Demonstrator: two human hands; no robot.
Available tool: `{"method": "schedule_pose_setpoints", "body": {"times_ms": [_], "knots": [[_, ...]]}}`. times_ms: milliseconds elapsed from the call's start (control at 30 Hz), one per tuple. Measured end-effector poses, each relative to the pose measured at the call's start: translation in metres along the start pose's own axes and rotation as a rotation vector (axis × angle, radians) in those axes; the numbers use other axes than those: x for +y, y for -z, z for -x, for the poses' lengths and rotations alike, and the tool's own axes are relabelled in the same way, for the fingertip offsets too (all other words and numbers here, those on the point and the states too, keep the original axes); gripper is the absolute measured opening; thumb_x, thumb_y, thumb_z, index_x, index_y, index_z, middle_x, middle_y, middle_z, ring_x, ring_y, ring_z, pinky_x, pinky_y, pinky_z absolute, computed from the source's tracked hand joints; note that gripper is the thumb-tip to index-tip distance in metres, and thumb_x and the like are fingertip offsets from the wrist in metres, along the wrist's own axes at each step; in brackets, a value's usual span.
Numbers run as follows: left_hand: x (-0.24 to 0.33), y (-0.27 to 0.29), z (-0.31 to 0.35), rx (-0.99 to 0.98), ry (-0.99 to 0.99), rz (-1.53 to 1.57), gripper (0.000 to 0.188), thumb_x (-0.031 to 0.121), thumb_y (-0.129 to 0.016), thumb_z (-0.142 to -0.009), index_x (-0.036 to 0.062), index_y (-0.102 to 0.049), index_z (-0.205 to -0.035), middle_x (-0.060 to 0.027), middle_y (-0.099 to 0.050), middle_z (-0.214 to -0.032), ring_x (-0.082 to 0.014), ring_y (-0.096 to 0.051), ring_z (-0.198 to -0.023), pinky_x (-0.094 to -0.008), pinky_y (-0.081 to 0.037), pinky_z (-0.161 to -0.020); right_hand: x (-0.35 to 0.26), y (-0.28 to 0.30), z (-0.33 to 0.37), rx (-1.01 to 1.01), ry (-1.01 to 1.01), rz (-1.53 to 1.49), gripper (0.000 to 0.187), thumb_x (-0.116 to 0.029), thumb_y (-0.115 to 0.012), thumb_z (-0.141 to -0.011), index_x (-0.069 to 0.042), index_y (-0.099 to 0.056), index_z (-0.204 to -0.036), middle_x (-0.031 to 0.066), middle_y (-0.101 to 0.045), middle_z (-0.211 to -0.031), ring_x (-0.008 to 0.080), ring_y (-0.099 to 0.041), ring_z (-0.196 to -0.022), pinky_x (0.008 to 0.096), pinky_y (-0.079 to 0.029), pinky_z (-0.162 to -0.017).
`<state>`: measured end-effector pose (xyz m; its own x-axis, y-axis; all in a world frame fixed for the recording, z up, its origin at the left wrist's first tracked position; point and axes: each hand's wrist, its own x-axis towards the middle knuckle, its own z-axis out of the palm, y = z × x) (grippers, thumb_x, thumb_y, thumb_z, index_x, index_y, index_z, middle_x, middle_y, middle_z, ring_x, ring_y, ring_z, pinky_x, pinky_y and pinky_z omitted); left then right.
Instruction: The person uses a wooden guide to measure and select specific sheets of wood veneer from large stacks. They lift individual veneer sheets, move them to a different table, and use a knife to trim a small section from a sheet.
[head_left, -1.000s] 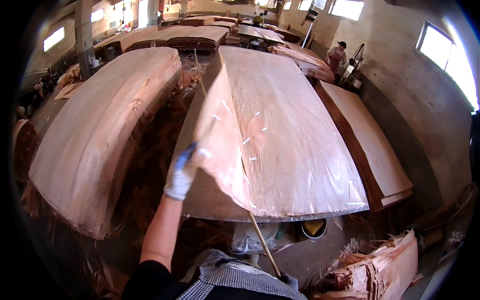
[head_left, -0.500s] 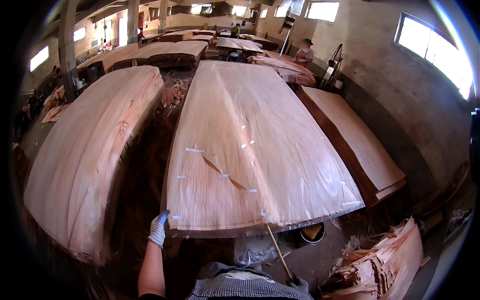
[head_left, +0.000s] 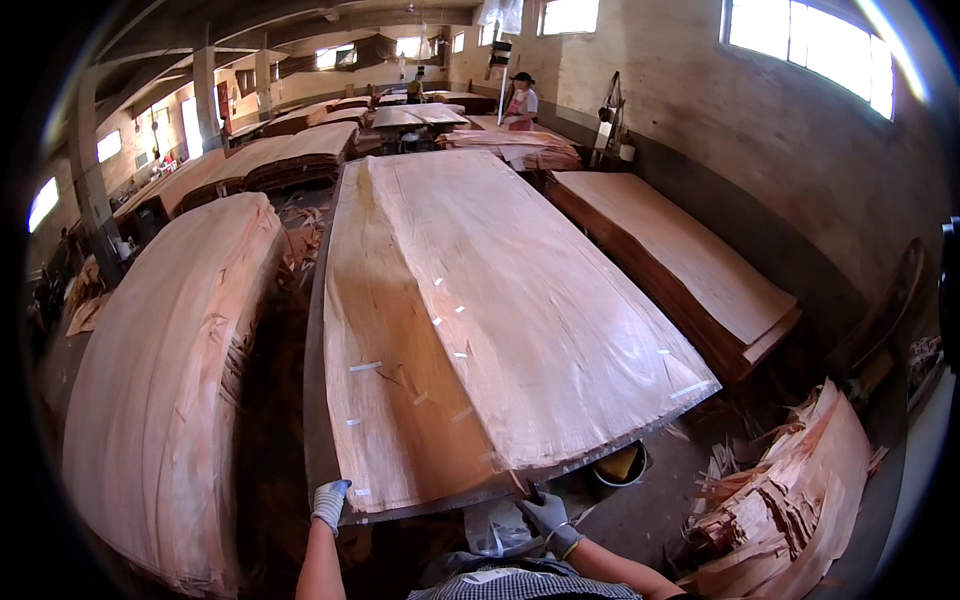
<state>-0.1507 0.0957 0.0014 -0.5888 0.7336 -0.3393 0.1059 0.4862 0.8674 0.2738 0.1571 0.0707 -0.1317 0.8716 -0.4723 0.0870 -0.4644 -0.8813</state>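
The veneer sheet [head_left: 470,320], lifted a moment ago, is now lying flat; both hands, left [head_left: 329,503] and right [head_left: 547,517], are gripping its near edge.

I see through one camera worn on the person's head. It looks down and forward, along the big wood sheet [head_left: 480,330] toward the far wall with windows [head_left: 800,40]. The near edge of the sheet is very close, right by the left hand [head_left: 328,503] and right hand [head_left: 548,518] at the bottom. The lens is very wide, so straight edges bend and the corners go dark. There is no second view to share with.
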Motion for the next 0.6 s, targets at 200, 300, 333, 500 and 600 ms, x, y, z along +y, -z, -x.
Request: {"method": "schedule_pose_setpoints", "body": {"times_ms": [200,300,333,500,600], "knots": [[0.032,-0.075,0.0,-0.057,0.011,-0.184,0.029,0.025,-0.064,-0.075,-0.0021,-0.068,-0.085,-0.0044,-0.064,-0.073,-0.0122,-0.054,-0.066,-0.0305,-0.045,-0.065,-0.052,0.071,-0.007,-0.088,-0.092,-0.141,0.02,-0.023,-0.066,-0.081,-0.006,-0.056,-0.076,0.0004,-0.051,-0.055,0.0093,-0.042,-0.037,0.0228,-0.031,-0.034],[0.043,-0.137,0.007,-0.037,-0.068,-0.065,0.029,0.025,-0.064,-0.075,-0.0017,-0.068,-0.083,-0.0049,-0.064,-0.071,-0.0137,-0.054,-0.064,-0.0315,-0.045,-0.063,-0.07,0.132,-0.023,-0.135,-0.139,-0.227,0.017,-0.023,-0.063,-0.084,-0.007,-0.057,-0.08,-0.0014,-0.049,-0.056,0.0087,-0.042,-0.036,0.022,-0.029,-0.034],[0.051,-0.157,0.005,-0.037,-0.061,-0.108,0.029,0.026,-0.064,-0.074,-0.0017,-0.068,-0.082,-0.005,-0.064,-0.071,-0.0139,-0.053,-0.064,-0.0317,-0.045,-0.063,-0.075,0.155,-0.03,-0.161,-0.136,-0.258,0.017,-0.023,-0.062,-0.084,-0.007,-0.058,-0.08,-0.0016,-0.049,-0.056,0.0086,-0.042,-0.036,0.0221,-0.029,-0.033],[0.131,-0.291,0.036,-0.087,0.017,-0.076,0.03,0.028,-0.066,-0.073,-0.0015,-0.068,-0.078,-0.0033,-0.06,-0.068,-0.0131,-0.049,-0.061,-0.0328,-0.043,-0.06,-0.111,0.293,-0.073,-0.192,-0.135,-0.319,0.018,-0.021,-0.061,-0.084,-0.004,-0.061,-0.09,-0.0012,-0.047,-0.055,0.009,-0.04,-0.039,0.0217,-0.029,-0.035],[0.158,-0.371,0.041,-0.104,-0.087,-0.056,0.028,0.028,-0.067,-0.073,0.0007,-0.068,-0.076,-0.0019,-0.059,-0.066,-0.0128,-0.049,-0.06,-0.0326,-0.042,-0.059,-0.135,0.371,-0.088,-0.112,-0.113,-0.299,0.019,-0.021,-0.061,-0.083,-0.004,-0.063,-0.091,-0.0005,-0.047,-0.056,0.0095,-0.039,-0.041,0.0238,-0.029,-0.037]]}}
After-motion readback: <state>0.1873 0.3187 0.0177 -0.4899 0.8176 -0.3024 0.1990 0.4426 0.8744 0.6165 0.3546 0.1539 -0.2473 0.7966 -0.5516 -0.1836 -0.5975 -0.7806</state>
